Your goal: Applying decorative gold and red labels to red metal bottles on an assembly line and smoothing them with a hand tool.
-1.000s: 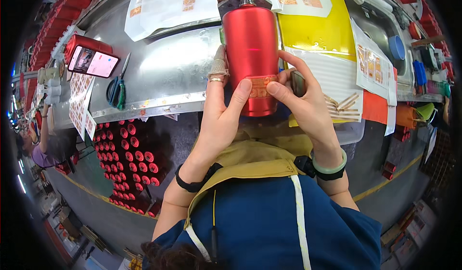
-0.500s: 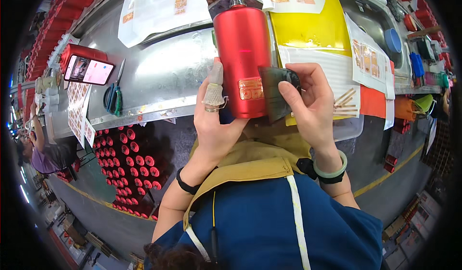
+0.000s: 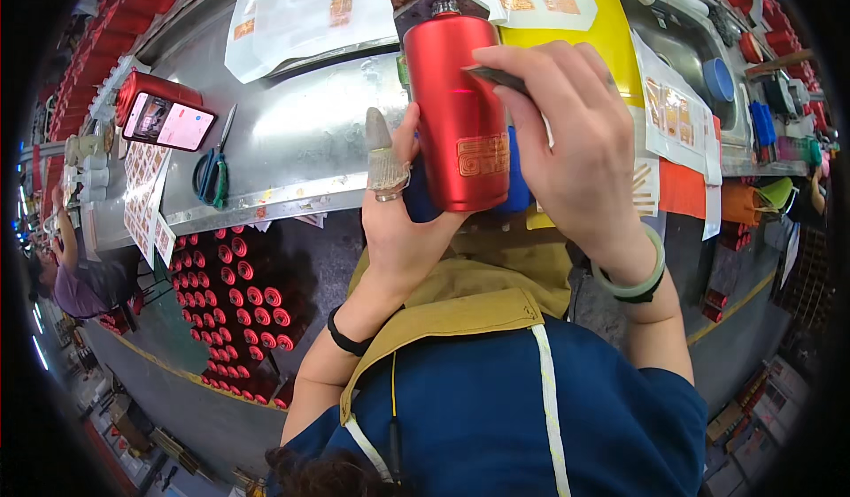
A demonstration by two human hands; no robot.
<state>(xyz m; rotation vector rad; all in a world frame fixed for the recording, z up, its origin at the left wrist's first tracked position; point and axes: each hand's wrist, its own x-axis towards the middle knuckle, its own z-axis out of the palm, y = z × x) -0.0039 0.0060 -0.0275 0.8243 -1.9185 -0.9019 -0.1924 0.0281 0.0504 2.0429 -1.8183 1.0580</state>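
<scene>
A glossy red bottle (image 3: 452, 81) lies with its neck at a metal fixture (image 3: 447, 3) and its base toward me. A gold patterned decal (image 3: 482, 156) sits near the base. My left hand (image 3: 398, 222) is closed about the base end, thumb at the bottom and fingers along the left side; one finger wears a whitish cover (image 3: 387, 169). My right hand (image 3: 571, 134) pinches a dark, flat scraper (image 3: 500, 79), seen nearly edge-on over the bottle's right side. Whether the scraper touches the bottle, I cannot tell.
On the metal bench (image 3: 301, 116) lie scissors (image 3: 212, 169), a propped phone (image 3: 168, 122) and decal sheets (image 3: 142, 196). A yellow sheet (image 3: 611, 54) lies to the right, near a sink with a blue bowl (image 3: 719, 78). Several red bottles (image 3: 235, 298) stand below left. A person (image 3: 88, 280) is at far left.
My right hand has lifted the scraper from beside the decal toward the bottle's upper right side and turned it edge-on. The decal now sits further right on the bottle.
</scene>
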